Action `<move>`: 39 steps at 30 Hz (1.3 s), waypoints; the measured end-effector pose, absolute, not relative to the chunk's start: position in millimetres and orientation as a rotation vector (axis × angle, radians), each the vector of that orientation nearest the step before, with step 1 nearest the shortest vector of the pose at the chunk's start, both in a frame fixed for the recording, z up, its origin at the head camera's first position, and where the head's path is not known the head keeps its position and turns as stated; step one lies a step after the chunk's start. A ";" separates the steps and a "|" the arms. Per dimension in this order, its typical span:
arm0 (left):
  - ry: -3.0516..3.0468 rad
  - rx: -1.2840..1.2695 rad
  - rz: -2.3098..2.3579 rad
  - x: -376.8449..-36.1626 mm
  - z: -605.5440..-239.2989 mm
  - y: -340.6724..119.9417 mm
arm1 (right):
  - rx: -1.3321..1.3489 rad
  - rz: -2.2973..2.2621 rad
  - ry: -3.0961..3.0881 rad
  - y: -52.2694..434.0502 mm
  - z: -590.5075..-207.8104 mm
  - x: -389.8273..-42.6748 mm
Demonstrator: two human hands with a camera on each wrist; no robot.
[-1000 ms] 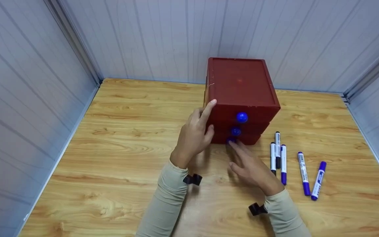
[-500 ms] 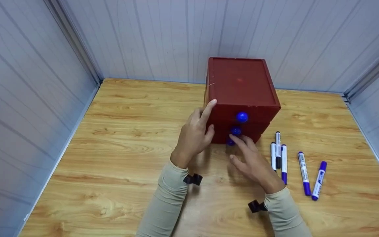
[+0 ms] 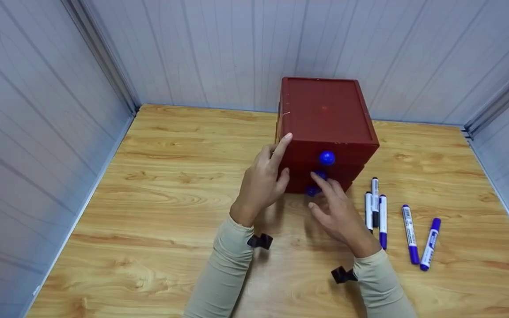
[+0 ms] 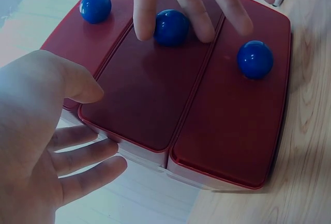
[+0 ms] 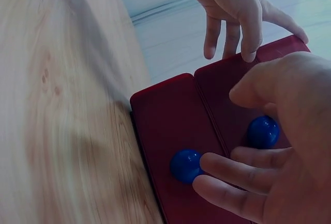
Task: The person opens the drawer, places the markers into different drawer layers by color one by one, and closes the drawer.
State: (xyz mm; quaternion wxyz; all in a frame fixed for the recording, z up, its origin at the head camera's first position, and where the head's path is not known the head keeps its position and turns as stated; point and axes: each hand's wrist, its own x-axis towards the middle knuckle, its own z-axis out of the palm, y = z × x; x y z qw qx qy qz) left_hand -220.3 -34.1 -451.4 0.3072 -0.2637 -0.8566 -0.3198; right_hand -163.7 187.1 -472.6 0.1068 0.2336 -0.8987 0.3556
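A dark red three-drawer box (image 3: 327, 110) stands on the table with a round blue knob on each drawer front. My left hand (image 3: 259, 185) rests against its front left corner, index finger along the top edge and thumb on the drawer front. My right hand (image 3: 338, 216) reaches to the middle knob (image 4: 171, 28); its fingers straddle the knob in the left wrist view, and the thumb stands apart. The top knob (image 3: 327, 157) shows above the fingers. The bottom knob (image 5: 186, 166) is close to the fingers in the right wrist view. All drawer fronts sit flush.
Several white markers with black or purple caps lie right of the box, including a marker (image 3: 409, 234) and a marker (image 3: 430, 244) set apart from the rest. White panel walls (image 3: 219, 53) border the wooden table (image 3: 161, 212) at the back and sides.
My right hand has moved up from the bottom knob to the middle knob. The left hand stays at the box's corner, and the drawers look unmoved.
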 end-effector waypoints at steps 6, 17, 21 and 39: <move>-2.269 -0.689 -0.850 -220.4 -451.4 -34.2 | 0.677 1.180 -2.658 188.8 -471.6 -165.5; -2.265 -0.684 -0.860 -220.5 -450.8 -33.4 | 0.598 1.285 -2.665 186.3 -471.9 -166.2; -2.265 -0.688 -0.855 -219.9 -449.9 -32.6 | 0.562 1.294 -2.649 185.9 -470.8 -164.5; -2.275 -0.664 -0.868 -220.0 -447.9 -31.7 | 0.549 1.191 -2.565 187.5 -465.2 -153.7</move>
